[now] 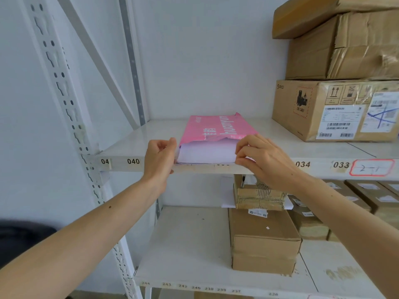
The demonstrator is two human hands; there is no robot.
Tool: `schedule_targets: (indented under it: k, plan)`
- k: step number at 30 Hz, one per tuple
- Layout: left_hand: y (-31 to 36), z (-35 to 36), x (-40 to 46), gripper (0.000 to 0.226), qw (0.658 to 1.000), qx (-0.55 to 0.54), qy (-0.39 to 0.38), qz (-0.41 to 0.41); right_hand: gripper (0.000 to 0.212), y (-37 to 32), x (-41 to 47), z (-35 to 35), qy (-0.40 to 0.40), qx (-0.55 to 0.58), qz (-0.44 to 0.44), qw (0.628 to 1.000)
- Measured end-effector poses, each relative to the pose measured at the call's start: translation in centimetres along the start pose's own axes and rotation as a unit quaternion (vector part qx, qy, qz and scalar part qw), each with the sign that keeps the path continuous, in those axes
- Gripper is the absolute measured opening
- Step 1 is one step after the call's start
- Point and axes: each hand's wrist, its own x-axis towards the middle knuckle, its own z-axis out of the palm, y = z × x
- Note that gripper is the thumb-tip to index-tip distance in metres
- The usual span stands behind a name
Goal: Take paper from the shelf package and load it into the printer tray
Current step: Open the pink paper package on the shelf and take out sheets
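Pink torn-open paper package (218,129) lies on the white metal shelf (133,139), its white sheet stack (207,153) showing at the front edge. Left hand (160,157) fingers curl at the stack's left corner; right hand (262,157) fingers pinch the right corner. Uneven pulling could bend sheets or drag the wrapper off.
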Motion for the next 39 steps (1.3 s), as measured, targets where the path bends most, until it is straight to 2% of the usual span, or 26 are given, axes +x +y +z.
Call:
schedule_targets:
  k: [3,5,7,10,12,14,15,16,18,20,22,23,25,26,27,29,34,39]
  plan:
    - [0.5,-1.2,-1.8,0.038,0.987,-0.036,-0.084,-0.131,0.039,-2.1,-1.8,-0.7,0.003,0.006,0.011,1.000]
    - [0.8,-1.7,-2.5,0.049,0.958,-0.089,-0.170,-0.213,0.039,-3.2,-2.7,-1.1,-0.001,0.021,0.029,0.999]
    - [0.8,-1.9,-3.0,0.048,0.929,-0.145,-0.219,-0.260,0.040,-4.2,-3.3,-1.4,-0.011,0.034,0.039,0.999]
    - [0.8,-2.0,-3.7,0.025,0.919,-0.173,-0.228,-0.271,0.040,-5.3,-4.3,-1.9,-0.030,0.040,0.044,0.998]
    - [0.7,-2.0,-4.2,0.019,0.927,-0.145,-0.223,-0.263,0.038,-5.8,-4.8,-2.5,-0.049,0.045,0.037,0.997]
    - [0.5,-2.2,-4.8,0.017,0.942,-0.100,-0.206,-0.245,0.036,-6.0,-5.3,-3.0,-0.074,0.082,0.070,0.991]
    - [0.4,-2.3,-5.1,0.018,0.948,-0.080,-0.200,-0.234,0.046,-6.1,-5.5,-3.2,-0.085,0.113,0.113,0.983]
    - [0.3,-2.4,-5.3,0.021,0.951,-0.069,-0.199,-0.225,0.068,-6.1,-5.6,-3.3,-0.085,0.146,0.173,0.970]
    - [0.2,-2.5,-5.6,0.025,0.955,-0.051,-0.200,-0.214,0.106,-6.4,-5.3,-3.5,-0.053,0.201,0.316,0.926]
    - [0.1,-2.7,-6.2,0.028,0.957,-0.031,-0.198,-0.211,0.113,-6.3,-4.9,-3.4,-0.027,0.237,0.453,0.859]
    - [0.1,-3.0,-6.8,0.029,0.957,-0.021,-0.197,-0.212,0.099,-5.8,-4.6,-3.4,-0.040,0.287,0.555,0.779]
    - [0.1,-3.1,-7.1,0.030,0.957,-0.020,-0.196,-0.214,0.087,-5.4,-4.6,-3.4,-0.041,0.351,0.580,0.734]
    - [0.0,-3.4,-7.7,0.031,0.956,-0.019,-0.194,-0.218,0.060,-5.1,-4.9,-3.4,-0.036,0.473,0.587,0.656]
    - [-0.1,-3.4,-8.1,0.031,0.956,-0.017,-0.195,-0.221,0.049,-5.3,-5.1,-3.4,-0.042,0.498,0.589,0.636]
    - [-0.1,-3.5,-8.5,0.030,0.955,-0.014,-0.193,-0.223,0.041,-5.5,-5.3,-3.4,-0.053,0.498,0.592,0.631]
    - [-0.1,-3.7,-9.2,0.028,0.955,0.003,-0.190,-0.227,0.035,-6.2,-5.7,-3.5,-0.074,0.461,0.601,0.648]
    - [0.3,-4.5,-11.1,0.017,0.943,0.001,-0.197,-0.269,0.033,-7.9,-6.6,-4.2,-0.100,0.390,0.595,0.695]
    - [0.4,-4.8,-12.8,0.030,0.948,-0.004,-0.177,-0.265,0.028,-9.5,-8.0,-5.2,-0.096,0.370,0.577,0.721]
